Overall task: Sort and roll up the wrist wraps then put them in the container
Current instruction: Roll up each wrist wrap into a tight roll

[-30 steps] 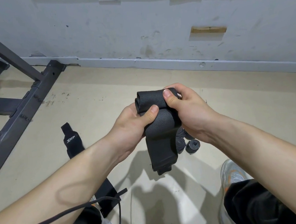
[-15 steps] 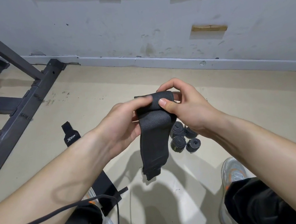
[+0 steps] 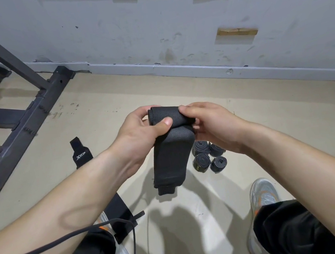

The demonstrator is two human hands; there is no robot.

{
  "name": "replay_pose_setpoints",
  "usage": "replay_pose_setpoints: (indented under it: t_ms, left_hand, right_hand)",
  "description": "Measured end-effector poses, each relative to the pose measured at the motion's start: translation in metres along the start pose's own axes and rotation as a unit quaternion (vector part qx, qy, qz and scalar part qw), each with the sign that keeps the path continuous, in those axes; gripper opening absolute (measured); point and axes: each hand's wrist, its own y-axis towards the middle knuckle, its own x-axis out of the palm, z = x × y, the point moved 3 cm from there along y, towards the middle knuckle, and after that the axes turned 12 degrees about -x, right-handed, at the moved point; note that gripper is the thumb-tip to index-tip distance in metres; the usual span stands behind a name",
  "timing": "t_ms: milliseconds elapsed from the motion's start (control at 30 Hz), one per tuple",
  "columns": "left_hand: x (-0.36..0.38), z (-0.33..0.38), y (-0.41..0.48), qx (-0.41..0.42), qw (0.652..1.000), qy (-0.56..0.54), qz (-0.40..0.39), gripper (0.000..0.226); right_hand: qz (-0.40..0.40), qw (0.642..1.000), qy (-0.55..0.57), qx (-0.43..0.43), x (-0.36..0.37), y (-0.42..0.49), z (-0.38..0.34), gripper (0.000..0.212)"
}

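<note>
I hold a black wrist wrap (image 3: 171, 154) in front of me, its top end rolled into a thick coil and its tail hanging down. My left hand (image 3: 140, 136) grips the left side of the roll, thumb pressed on its front. My right hand (image 3: 211, 125) pinches the right end of the roll. On the floor below lie several rolled wraps (image 3: 207, 156) in a cluster. An unrolled black wrap with a white logo (image 3: 81, 154) lies flat on the floor to the left, partly hidden by my left forearm. No container is in view.
A dark steel rack frame (image 3: 22, 116) stands on the floor at the left. The grey wall and skirting (image 3: 176, 68) run across the back. My two shoes (image 3: 261, 197) are at the bottom. A thin black cord (image 3: 70, 237) crosses my left forearm.
The roll has grown thicker and the hanging tail shorter. Both hands have shifted their hold on the roll, the left thumb now on its front.
</note>
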Motion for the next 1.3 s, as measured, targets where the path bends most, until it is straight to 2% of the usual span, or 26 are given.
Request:
replay_pose_setpoints:
  t_ms: [133,300,433,533,733,900,1033,1167,1300]
  left_hand:
    - [-0.004,0.001,0.004,0.038,0.999,0.031,0.015,0.034]
    - [0.0,-0.003,0.005,0.038,0.995,0.077,-0.041,0.028]
    - [0.001,-0.002,0.004,0.039,0.997,0.061,-0.041,0.021]
    - [0.0,-0.004,0.003,0.004,0.998,0.032,-0.046,0.019]
    - [-0.001,-0.003,-0.002,-0.121,0.988,-0.05,-0.078,0.021]
    - [-0.002,0.007,-0.006,-0.171,0.978,-0.095,-0.074,0.021]
    - [-0.001,0.008,-0.005,-0.168,0.981,-0.071,-0.068,0.037]
    - [-0.002,0.006,-0.004,-0.156,0.986,-0.06,-0.028,0.022]
    - [-0.005,0.009,-0.002,-0.143,0.987,-0.066,-0.032,0.02]
  right_hand:
    - [0.012,0.999,-0.002,-0.043,-0.002,0.0,0.0,0.02]
    - [0.05,0.997,0.04,-0.051,-0.005,0.0,0.001,0.022]
    - [0.061,0.995,0.043,-0.072,-0.004,0.0,-0.001,0.023]
    - [0.065,0.994,0.013,-0.09,-0.003,0.0,-0.002,0.023]
    - [0.076,0.981,-0.114,-0.136,-0.004,-0.003,-0.003,0.034]
    - [0.072,0.966,-0.197,-0.15,-0.003,-0.005,-0.008,0.033]
    - [0.049,0.973,-0.179,-0.14,0.001,-0.006,-0.007,0.034]
    - [0.027,0.981,-0.152,-0.119,0.001,-0.004,-0.006,0.037]
    - [-0.008,0.995,-0.067,-0.067,0.001,-0.003,-0.001,0.034]
